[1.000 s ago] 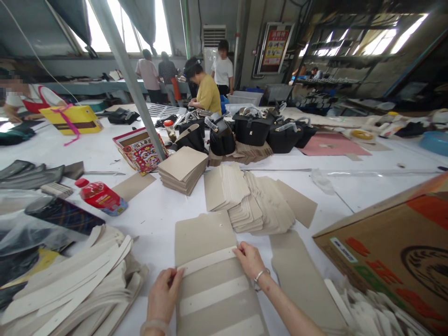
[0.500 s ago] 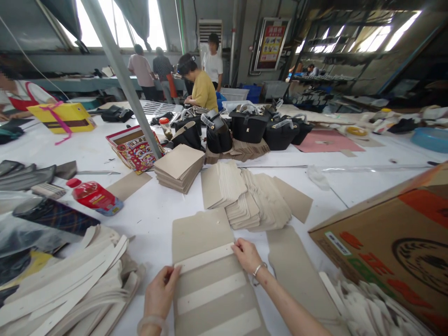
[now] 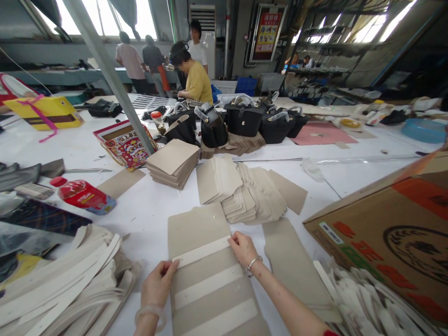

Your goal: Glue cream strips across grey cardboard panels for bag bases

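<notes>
A grey-beige flat panel (image 3: 199,227) lies on the white table in front of me, crossed by several pale strips. My left hand (image 3: 156,284) pinches the left end of the farthest pale strip (image 3: 203,252), thumb and fingers at the panel's edge. At the strip's right end, my right hand (image 3: 243,251) is closed on it in a pinch. The strip lies straight across the panel; whether it is stuck down I cannot tell. Nearer to me are two more strips, the closer one (image 3: 224,319) cut off by the frame's bottom.
Loose pale strips (image 3: 66,284) pile up at left, more strips (image 3: 371,298) at right beside a cardboard box (image 3: 385,233). Beyond the panel are fanned beige pieces (image 3: 241,191) and a stack of boards (image 3: 173,161). A red bottle (image 3: 82,193), black handbags (image 3: 243,119) and co-workers stand farther off.
The view has shifted slightly, so the surroundings sit a little farther left and higher. Both hands keep their pinch on the ends of the same strip.
</notes>
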A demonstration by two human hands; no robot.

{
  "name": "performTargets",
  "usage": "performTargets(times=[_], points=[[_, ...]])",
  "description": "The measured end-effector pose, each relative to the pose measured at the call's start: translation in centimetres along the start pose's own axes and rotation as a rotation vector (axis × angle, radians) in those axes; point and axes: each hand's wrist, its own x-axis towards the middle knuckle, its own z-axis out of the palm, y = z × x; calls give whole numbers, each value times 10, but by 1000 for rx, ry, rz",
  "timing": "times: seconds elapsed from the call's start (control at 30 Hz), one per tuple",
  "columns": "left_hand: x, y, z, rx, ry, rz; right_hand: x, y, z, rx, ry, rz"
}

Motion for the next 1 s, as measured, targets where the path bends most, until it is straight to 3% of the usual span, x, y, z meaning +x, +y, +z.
performTargets(times=[1.0], points=[[1,4,-3,-148,-22,-90,-3,-2,0,-27,25,-1]])
